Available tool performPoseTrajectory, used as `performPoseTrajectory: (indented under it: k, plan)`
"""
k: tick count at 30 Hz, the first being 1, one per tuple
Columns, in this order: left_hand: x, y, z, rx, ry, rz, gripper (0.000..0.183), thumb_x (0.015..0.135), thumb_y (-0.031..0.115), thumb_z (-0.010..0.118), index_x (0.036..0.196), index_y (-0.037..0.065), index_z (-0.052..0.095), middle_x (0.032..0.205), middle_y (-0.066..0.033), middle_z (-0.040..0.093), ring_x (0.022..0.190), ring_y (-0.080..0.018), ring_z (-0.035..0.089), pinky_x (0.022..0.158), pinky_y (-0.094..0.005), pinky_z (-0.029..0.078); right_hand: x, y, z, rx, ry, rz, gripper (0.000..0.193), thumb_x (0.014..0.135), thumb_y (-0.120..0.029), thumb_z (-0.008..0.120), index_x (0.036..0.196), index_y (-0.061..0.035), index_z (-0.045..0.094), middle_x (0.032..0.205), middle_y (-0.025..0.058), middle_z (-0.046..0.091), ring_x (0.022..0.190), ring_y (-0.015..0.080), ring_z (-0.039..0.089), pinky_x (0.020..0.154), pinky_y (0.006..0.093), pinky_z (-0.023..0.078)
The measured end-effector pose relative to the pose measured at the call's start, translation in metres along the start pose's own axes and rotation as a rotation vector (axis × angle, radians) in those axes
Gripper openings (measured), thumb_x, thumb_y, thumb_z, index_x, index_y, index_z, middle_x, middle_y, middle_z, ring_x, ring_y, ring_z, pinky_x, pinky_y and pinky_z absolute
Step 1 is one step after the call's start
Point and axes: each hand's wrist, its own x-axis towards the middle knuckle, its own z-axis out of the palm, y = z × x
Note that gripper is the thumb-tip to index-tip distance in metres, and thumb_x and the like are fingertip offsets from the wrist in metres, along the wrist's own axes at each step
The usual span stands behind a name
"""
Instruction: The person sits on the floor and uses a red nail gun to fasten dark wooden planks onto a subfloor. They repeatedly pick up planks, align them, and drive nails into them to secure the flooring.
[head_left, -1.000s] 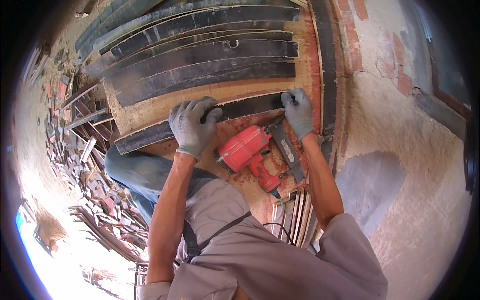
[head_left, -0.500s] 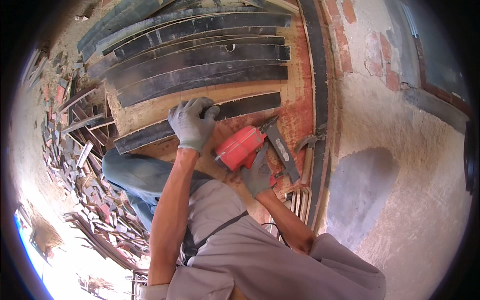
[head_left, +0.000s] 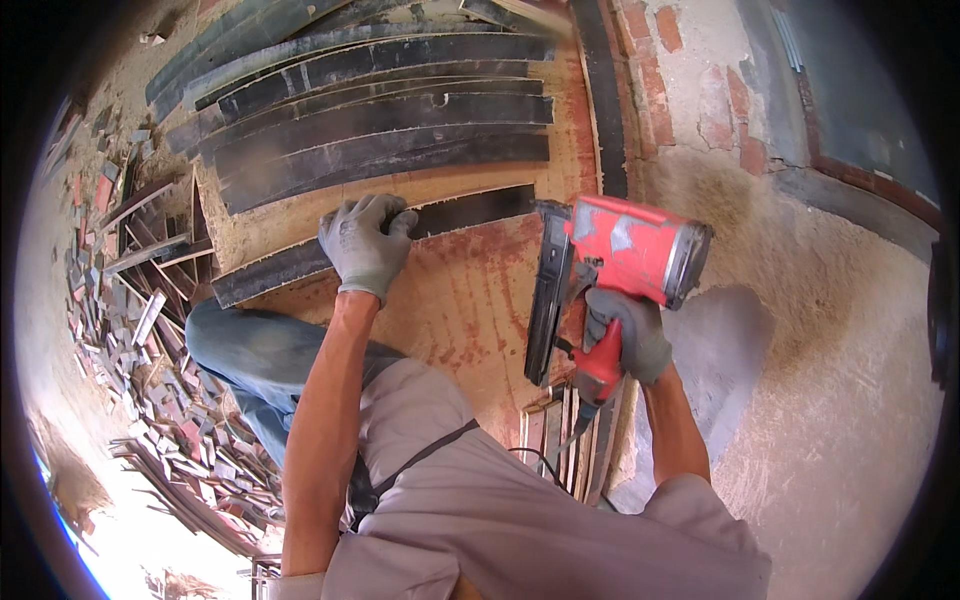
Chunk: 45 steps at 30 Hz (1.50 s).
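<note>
My left hand [head_left: 365,248], in a grey work glove, lies across a narrow black-faced wood strip [head_left: 478,211] with its fingers curled over it. The strip lies slantwise on a reddish, stained board [head_left: 455,310]. Gripped by its handle in my gloved right hand [head_left: 634,338] is a red nail gun [head_left: 640,243] with a black magazine. The gun is off to the strip's right, its nose by the strip's right end; whether they touch I cannot tell. A hose runs from the bottom of its handle.
Several black-faced strips [head_left: 390,110] lie side by side beyond my left hand. Wood offcuts [head_left: 190,400] are heaped on the floor to the left. A long black strip [head_left: 602,100] borders the board at the right, beside a worn plaster and brick wall [head_left: 830,370]. More strips [head_left: 545,430] stand near my right forearm.
My right hand has moved right and turned the nail gun, so its body now points right and the black magazine is on its left. My left hand stays on the strip.
</note>
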Motion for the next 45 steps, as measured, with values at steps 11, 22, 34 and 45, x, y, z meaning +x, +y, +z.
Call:
performPoseTrajectory:
  k: [11,22,34,45]
  plan:
    - [0.000,0.001,-0.001,-0.011,0.021,0.008,0.010,0.075,0.028,0.075,0.079,0.019,0.071,0.082,0.0036,0.069,0.085,-0.0218,0.061,0.089,-0.0397,0.039,0.029,-0.022,0.008,-0.277,-0.026,-0.061,0.019,0.087,-0.014,0.064,0.072,-0.0063,0.056,0.061,0.0020,0.053,0.051,0.0116,0.050,0.048,0.0274,0.041]
    - [0.000,-0.001,0.000,-0.001,0.003,-0.003,0.010,0.075,0.028,0.076,0.080,0.020,0.073,0.083,0.0033,0.069,0.087,-0.0232,0.061,0.093,-0.0407,0.038,0.017,-0.035,0.020,-0.239,0.021,-0.020,0.017,0.088,-0.013,0.061,0.072,-0.0061,0.057,0.062,0.0008,0.051,0.051,0.0111,0.049,0.049,0.0272,0.042]
    - [0.001,0.001,-0.004,-0.035,0.007,0.018,0.009,0.076,0.026,0.075,0.080,0.018,0.074,0.086,0.0029,0.071,0.090,-0.0244,0.063,0.099,-0.0424,0.036,0.029,-0.012,0.040,-0.259,-0.119,-0.033,0.019,0.084,-0.015,0.065,0.070,-0.0079,0.054,0.061,0.0020,0.051,0.052,0.0129,0.050,0.051,0.0291,0.043]
    - [0.002,-0.003,-0.007,-0.045,-0.042,0.021,0.007,0.079,0.024,0.071,0.083,0.018,0.072,0.087,0.0028,0.070,0.092,-0.0233,0.061,0.096,-0.0412,0.037,0.014,-0.019,0.058,-0.301,-0.156,-0.026,0.019,0.087,-0.014,0.063,0.071,-0.0064,0.054,0.064,0.0026,0.053,0.054,0.0130,0.051,0.053,0.0289,0.043]
